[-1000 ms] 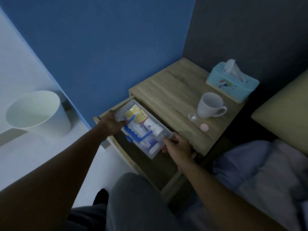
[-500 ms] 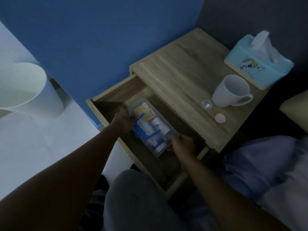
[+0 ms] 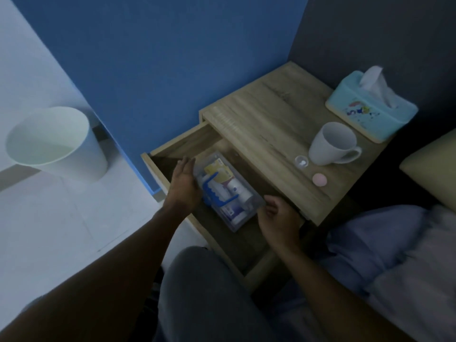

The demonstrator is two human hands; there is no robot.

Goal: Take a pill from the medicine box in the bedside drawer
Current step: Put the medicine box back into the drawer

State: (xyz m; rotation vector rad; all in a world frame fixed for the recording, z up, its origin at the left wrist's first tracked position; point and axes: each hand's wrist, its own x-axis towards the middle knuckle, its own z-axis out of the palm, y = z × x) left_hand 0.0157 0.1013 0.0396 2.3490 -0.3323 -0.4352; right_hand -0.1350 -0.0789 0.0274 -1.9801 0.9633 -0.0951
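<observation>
The clear plastic medicine box [image 3: 228, 193] with a blue handle lies inside the open wooden drawer [image 3: 177, 142] of the bedside table. Boxes and tubes show through its lid. My left hand [image 3: 185, 185] rests flat against the box's left side with the fingers stretched out. My right hand [image 3: 278, 218] sits at the box's near right corner, fingers loosely curled, not wrapped around it. On the tabletop stand a small clear cup [image 3: 301, 161] with something white in it and a pink round lid [image 3: 319, 179].
A white mug [image 3: 330, 144] and a light blue tissue box [image 3: 370, 114] stand on the tabletop [image 3: 259, 119]. A white bin [image 3: 56, 144] is on the floor at left. My knee [image 3: 204, 292] is below the drawer; bedding [image 3: 394, 255] lies at right.
Both hands carried the medicine box down from above the drawer into it. The box now rests on the drawer's bottom and my fingers have loosened from its ends.
</observation>
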